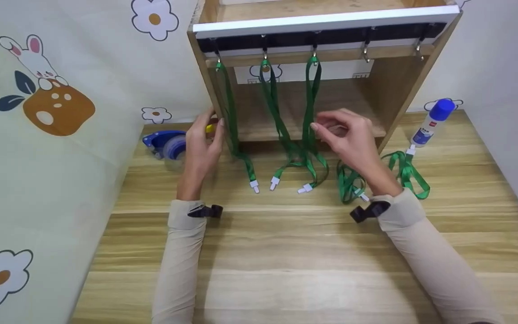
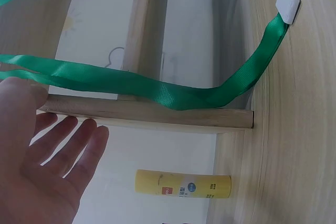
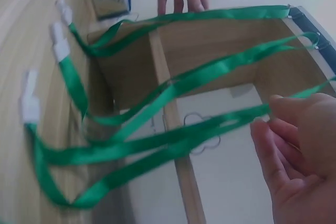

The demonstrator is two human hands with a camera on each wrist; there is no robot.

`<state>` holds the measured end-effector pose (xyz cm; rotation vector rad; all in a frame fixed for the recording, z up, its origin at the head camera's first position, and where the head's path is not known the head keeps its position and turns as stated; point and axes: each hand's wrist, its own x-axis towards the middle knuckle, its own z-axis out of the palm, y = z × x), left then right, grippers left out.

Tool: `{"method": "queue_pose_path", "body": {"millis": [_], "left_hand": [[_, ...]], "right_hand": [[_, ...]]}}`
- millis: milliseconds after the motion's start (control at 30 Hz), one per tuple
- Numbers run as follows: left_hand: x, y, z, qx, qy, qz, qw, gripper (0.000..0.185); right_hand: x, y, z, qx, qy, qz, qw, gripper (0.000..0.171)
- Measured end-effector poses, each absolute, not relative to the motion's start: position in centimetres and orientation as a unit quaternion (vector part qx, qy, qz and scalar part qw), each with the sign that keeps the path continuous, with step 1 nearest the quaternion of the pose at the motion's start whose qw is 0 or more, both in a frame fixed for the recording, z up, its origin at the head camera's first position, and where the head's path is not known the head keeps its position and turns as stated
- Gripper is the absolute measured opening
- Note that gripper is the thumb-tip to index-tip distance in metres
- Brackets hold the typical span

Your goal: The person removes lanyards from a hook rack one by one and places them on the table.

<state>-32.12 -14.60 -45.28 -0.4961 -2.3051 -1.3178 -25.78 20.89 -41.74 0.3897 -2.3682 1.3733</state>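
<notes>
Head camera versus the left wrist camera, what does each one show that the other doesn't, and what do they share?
Only the head view shows the right hand at the third hanging lanyard, the row of hooks with two bare, the loose lanyards on the table, the glue bottle and the tape dispenser.

Only the left wrist view shows the yellow tube whole, lying beside the shelf's side panel.

Both show the left hand, fingers straight, by the leftmost lanyard and its white clip.
</notes>
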Motion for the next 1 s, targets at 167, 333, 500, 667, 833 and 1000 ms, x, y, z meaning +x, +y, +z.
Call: {"method": "queue_pose_path", "body": {"millis": [167, 333, 500, 667, 833, 1000], "left_hand": [[-32.1, -14.4, -45.2, -0.185, -0.831, -0.476, 0.223, 0.042], [-32.2, -14.3, -45.3, -0.194, -0.825, -0.479, 0.228, 0.041], [-32.1, -14.2, -45.3, -0.186, -0.830, -0.478, 0.219, 0.041], [-32.1, -14.4, -45.2, -0.183, -0.831, -0.480, 0.215, 0.041], [-32.2, -14.5, -45.3, -0.180, -0.831, -0.482, 0.212, 0.041], [-32.1, -14.7, -45.3, -0.179, -0.832, -0.481, 0.213, 0.042]], "right_hand": [[-26.6, 19.6, -40.9, 0.119, -0.820, 0.526, 0.191, 0.035], [-27.1, 19.2, -40.5, 0.108, -0.814, 0.536, 0.199, 0.031], [-26.9, 19.5, -39.9, 0.098, -0.809, 0.537, 0.215, 0.025], [-26.7, 20.5, -38.6, 0.078, -0.790, 0.553, 0.254, 0.023], [-26.8, 21.5, -36.6, 0.073, -0.770, 0.561, 0.295, 0.016], [-26.5, 21.8, -34.7, 0.070, -0.776, 0.553, 0.296, 0.015]]}}
